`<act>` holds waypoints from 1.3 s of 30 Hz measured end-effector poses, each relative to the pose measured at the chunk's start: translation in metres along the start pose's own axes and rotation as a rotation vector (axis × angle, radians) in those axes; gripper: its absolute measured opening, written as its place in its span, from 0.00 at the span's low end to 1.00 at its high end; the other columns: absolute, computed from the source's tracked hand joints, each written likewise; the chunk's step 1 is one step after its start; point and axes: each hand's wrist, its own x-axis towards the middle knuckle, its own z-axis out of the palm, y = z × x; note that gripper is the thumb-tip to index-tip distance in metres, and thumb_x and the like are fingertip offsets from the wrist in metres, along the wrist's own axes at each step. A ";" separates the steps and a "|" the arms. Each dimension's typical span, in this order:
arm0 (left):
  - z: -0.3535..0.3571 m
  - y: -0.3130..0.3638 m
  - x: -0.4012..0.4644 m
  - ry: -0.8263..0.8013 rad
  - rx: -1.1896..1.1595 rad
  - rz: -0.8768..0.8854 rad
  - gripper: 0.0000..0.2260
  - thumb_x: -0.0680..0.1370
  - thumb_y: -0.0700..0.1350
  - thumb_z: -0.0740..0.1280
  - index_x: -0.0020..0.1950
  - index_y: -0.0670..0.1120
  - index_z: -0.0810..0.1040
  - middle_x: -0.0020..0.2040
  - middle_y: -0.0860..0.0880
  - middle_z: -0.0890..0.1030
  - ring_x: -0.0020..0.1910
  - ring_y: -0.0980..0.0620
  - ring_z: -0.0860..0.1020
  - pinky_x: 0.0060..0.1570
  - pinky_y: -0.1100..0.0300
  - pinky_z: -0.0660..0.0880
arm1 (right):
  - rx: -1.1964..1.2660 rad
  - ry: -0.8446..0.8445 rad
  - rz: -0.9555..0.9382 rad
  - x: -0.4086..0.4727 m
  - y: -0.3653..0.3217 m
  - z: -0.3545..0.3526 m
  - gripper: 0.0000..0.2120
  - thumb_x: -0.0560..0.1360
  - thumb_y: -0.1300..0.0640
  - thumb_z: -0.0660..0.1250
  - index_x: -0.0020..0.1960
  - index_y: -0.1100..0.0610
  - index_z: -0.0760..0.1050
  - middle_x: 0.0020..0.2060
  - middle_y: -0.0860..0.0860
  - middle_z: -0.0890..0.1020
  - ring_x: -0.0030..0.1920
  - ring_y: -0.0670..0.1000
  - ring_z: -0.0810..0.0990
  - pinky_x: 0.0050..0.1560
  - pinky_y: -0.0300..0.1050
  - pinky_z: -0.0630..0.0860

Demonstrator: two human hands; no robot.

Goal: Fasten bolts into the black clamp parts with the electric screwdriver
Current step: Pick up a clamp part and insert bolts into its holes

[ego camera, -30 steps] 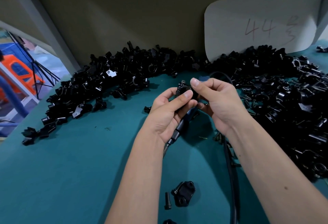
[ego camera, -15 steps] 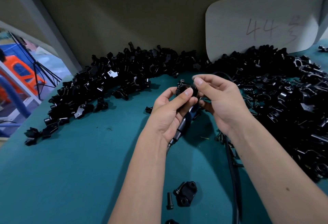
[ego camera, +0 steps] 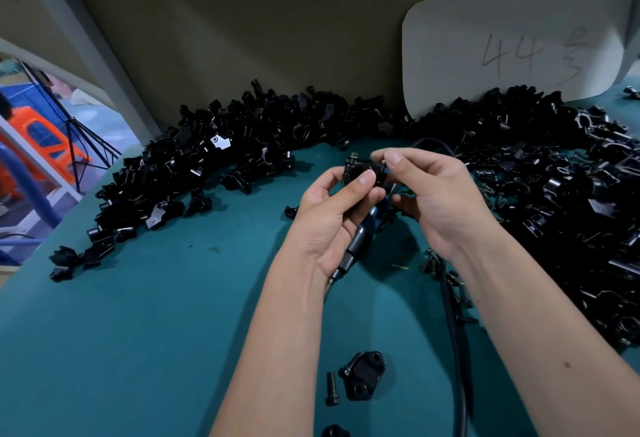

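My left hand (ego camera: 330, 214) pinches a black clamp part (ego camera: 360, 170) between thumb and fingers above the teal table. My right hand (ego camera: 436, 194) pinches the clamp's right side, where a small bolt seems to sit; the bolt itself is mostly hidden by the fingertips. The electric screwdriver (ego camera: 360, 242), dark blue and black, lies slanted under both hands, its tip toward the lower left and its black cable (ego camera: 457, 350) running down the table. A loose bolt (ego camera: 331, 387) and a flat black clamp plate (ego camera: 363, 374) lie near the front edge.
A long heap of black clamp parts (ego camera: 214, 166) curves along the back wall, and a bigger heap (ego camera: 571, 214) fills the right side. A white card marked 44 (ego camera: 512, 45) leans on the wall. Bare teal table (ego camera: 156, 332) spreads at the left front.
Both hands have kept the clamp part in much the same place; my right fingertips have shifted slightly over its right side. The view has drifted a little.
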 end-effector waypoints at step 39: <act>0.005 -0.009 0.006 -0.013 0.241 0.296 0.12 0.75 0.31 0.73 0.41 0.48 0.83 0.45 0.42 0.82 0.44 0.43 0.84 0.46 0.51 0.83 | 0.222 -0.120 -0.032 0.001 0.007 -0.001 0.09 0.73 0.53 0.72 0.50 0.55 0.87 0.45 0.54 0.87 0.46 0.50 0.85 0.44 0.44 0.81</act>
